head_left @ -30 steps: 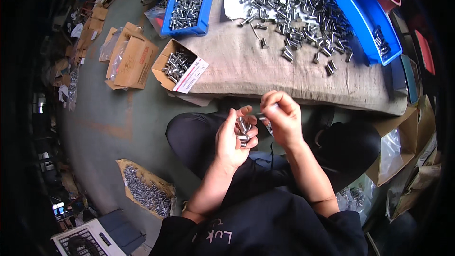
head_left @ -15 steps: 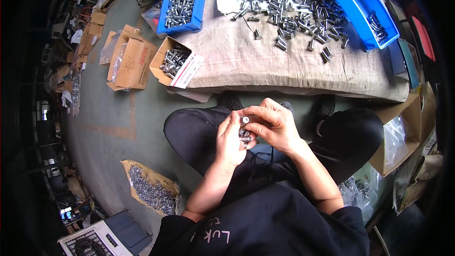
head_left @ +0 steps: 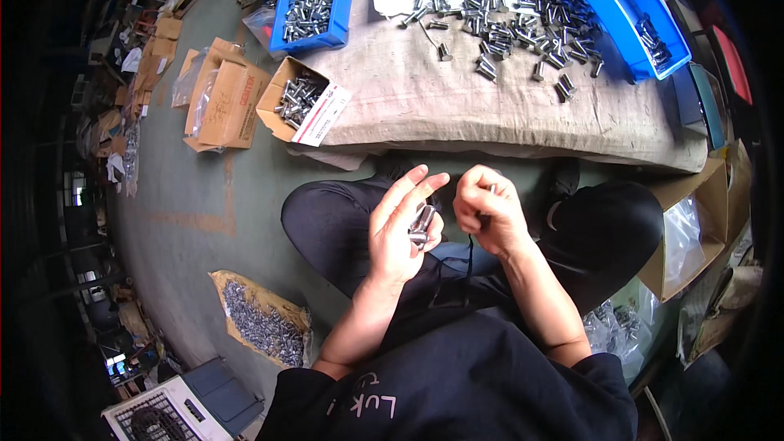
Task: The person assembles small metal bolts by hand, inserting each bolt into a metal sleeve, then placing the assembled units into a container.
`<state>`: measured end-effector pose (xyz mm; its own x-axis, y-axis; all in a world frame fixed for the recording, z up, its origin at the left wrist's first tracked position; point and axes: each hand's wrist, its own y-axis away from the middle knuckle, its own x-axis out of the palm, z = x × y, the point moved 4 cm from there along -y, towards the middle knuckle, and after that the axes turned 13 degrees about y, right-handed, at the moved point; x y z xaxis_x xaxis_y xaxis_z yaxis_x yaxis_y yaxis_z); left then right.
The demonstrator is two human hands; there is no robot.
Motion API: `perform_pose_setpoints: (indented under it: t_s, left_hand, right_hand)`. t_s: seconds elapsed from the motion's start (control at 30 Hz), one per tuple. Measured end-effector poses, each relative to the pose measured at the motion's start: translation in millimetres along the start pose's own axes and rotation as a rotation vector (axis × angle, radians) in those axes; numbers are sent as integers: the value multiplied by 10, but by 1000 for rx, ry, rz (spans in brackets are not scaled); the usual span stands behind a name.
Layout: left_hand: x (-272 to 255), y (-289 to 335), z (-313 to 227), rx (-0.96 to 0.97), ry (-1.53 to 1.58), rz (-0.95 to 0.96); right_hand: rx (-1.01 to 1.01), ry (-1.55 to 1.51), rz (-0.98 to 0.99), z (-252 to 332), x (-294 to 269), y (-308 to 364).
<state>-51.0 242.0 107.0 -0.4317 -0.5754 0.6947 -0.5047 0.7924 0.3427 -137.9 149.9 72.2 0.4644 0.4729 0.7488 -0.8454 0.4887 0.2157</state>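
Several shiny headed metal pins (head_left: 421,226) lie in my left hand (head_left: 396,233). Its lower fingers curl round them while the index and middle fingers stretch out. A short gap to the right, my right hand (head_left: 492,211) is closed, fingers bent in toward the thumb. A small pale tip shows between those fingers, but what they hold is mostly hidden. Both hands are above my lap, short of the cloth-covered work surface (head_left: 392,118). A large heap of similar metal pins (head_left: 506,0) is spread over its far part.
A blue bin (head_left: 347,12) and an open cardboard box (head_left: 273,114), both with metal parts, stand left. A long blue tray (head_left: 600,8) is at far right. Metal parts lie on brown sheeting (head_left: 237,322) on the floor at lower left. An open carton (head_left: 719,212) stands at right.
My hands were together over a hollow-ended metal piece; now they are apart. The right has moved slightly right and closed, and the left's index and middle fingers have stretched out.
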Motion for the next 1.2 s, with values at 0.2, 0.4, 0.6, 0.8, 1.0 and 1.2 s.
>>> perform_pose_setpoints:
  t_s: [0.2, 0.4, 0.6, 0.8, 1.0, 1.2]
  left_hand:
    - [41, 40, -30, 235, -370, 78]
    - [-129, 28, 55, 291, -146, -66]
    - [-55, 44, 2, 125, 107, -97]
    - [41, 73, -66, 270, -10, 59]
    - [112, 88, -88, 293, -106, 192]
    - [97, 86, -44, 119, 46, 91]
  right_hand:
    - [5, 647, 27, -69, 117, 78]
    - [-369, 938, -91, 77, 342, 212]
    - [-227, 739, -125, 68, 339, 221]
    - [-87, 824, -89, 85, 316, 244]
    - [-311, 888, 26, 106, 346, 222]
    - [-433, 902, 39, 158, 370, 273]
